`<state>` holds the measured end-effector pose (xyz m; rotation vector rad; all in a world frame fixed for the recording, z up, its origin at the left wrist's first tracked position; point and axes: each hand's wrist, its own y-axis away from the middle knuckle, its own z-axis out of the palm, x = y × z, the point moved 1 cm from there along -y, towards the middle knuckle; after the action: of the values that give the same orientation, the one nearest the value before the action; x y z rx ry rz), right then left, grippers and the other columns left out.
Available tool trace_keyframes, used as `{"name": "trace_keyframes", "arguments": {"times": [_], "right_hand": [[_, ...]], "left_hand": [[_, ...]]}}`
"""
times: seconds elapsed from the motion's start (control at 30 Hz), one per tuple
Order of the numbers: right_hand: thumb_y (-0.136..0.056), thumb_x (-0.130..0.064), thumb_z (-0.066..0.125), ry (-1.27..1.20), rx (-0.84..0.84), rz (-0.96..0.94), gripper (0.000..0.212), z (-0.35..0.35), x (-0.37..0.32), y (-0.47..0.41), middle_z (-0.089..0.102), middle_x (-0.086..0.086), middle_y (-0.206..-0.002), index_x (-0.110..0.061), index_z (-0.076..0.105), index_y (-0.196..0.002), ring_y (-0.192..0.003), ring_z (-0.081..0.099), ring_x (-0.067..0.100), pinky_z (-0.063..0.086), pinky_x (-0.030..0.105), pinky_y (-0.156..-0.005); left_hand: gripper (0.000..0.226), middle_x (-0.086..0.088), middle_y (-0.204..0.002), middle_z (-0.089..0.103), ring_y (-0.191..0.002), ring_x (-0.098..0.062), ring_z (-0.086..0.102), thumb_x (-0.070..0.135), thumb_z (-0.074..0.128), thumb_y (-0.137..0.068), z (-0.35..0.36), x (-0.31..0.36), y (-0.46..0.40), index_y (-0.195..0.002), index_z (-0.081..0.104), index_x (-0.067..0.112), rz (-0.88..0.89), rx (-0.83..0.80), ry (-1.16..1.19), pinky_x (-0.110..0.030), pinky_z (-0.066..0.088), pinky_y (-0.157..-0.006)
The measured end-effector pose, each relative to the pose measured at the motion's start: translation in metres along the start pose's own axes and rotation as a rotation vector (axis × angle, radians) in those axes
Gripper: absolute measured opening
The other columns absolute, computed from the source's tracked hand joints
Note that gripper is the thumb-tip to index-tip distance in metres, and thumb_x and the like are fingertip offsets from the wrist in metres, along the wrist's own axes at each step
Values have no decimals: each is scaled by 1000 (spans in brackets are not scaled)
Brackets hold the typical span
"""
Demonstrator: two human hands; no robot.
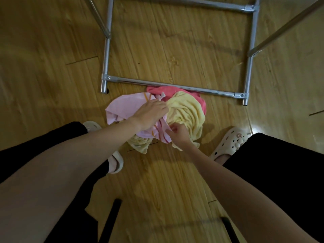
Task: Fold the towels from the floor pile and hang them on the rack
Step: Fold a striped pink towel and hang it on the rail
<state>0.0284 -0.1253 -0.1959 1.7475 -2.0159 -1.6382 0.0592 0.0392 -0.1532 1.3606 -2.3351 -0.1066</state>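
My left hand (150,114) is down on the towel pile, fingers curled into a grip that bunches the pink towel (122,106) near its top edge. My right hand (178,135) pinches a striped fold of the same pink towel lower down, thumb and fingers closed on the cloth, just beside the left wrist. Both grips are clamped on fabric, not spread.

The pink towel lies crumpled on the left of the pile, with orange and darker pink stripes showing along its border. A yellow towel (187,113) sits against it on the right in loose ridges, and part of it pokes out underneath near my right hand. A red towel (166,91) peeks from behind both, touching the rack's near bottom bar.

All three rest on the wooden floor (166,181). The metal rack (171,85) stands just beyond the pile, its lower frame and feet in view. My feet in pale clogs (228,142) flank the pile, black trousers (280,163) at either side.
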Motion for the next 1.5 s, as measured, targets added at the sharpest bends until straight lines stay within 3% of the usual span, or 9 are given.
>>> {"name": "trace_keyframes", "arguments": {"times": [0.13,0.3,0.43,0.6,0.8,0.97,1.1,1.4,1.5], "right_hand": [[-92,-18,54,69,79,-204,13,-31,-21,25,60,4,-79,-5,58,-88,-74,55,19,41,32,-66],[-92,-9,52,184,179,-606,7,-85,-74,76,60,7,-77,-4,53,-89,-68,52,20,40,35,-61],[-91,-6,51,271,307,-763,3,-127,-108,129,59,5,-80,-4,54,-91,-75,53,23,33,32,-68],[-92,-14,44,123,409,-854,11,-172,-144,205,51,-6,-78,-6,51,-95,-68,45,16,34,32,-62],[-93,-17,52,56,493,-905,10,-195,-172,279,54,-2,-70,-8,54,-96,-60,51,19,45,43,-51],[-89,-27,64,122,594,-980,20,-211,-183,322,55,-8,-68,-7,61,-88,-57,50,12,37,25,-49],[-89,-30,61,126,630,-1028,21,-219,-180,347,54,-9,-73,-9,63,-89,-62,48,9,38,24,-53],[-99,-21,43,203,527,-1042,9,-217,-174,389,58,-4,-76,-21,38,-105,-50,44,5,32,21,-45],[-97,-11,40,210,426,-1088,10,-212,-177,395,57,0,-86,-18,46,-100,-61,51,14,43,32,-49]], "left_hand": [[9,-10,-81,63,-86,-31,60,10,57,-82,-36,10,39,-89,52,12,35,11,66,-46,51,-88],[10,-11,-89,65,-96,-32,61,9,58,-89,-81,32,79,-95,51,14,-54,93,64,-49,52,-73],[15,-8,-85,62,-78,-29,62,20,52,-96,-144,70,103,-93,60,8,-175,205,201,-40,49,-63],[18,14,-60,50,-54,0,52,28,50,-97,-205,116,137,-96,55,11,-345,412,471,-19,34,-49],[8,-13,-65,58,-56,-26,54,21,49,-98,-265,171,173,-93,51,16,-431,792,626,-45,41,-54],[8,-5,-72,59,-68,-24,58,11,52,-95,-309,200,199,-91,51,18,-490,1006,677,-35,43,-58],[6,9,-68,54,-60,-9,52,11,52,-95,-332,220,213,-90,52,14,-539,1108,736,-28,40,-53],[8,4,-76,57,-71,-14,59,19,50,-97,-357,243,224,-95,52,11,-678,1294,815,-28,46,-63],[7,7,-77,55,-76,-18,60,18,49,-97,-362,242,225,-94,50,12,-745,1354,849,-29,47,-66]]}}
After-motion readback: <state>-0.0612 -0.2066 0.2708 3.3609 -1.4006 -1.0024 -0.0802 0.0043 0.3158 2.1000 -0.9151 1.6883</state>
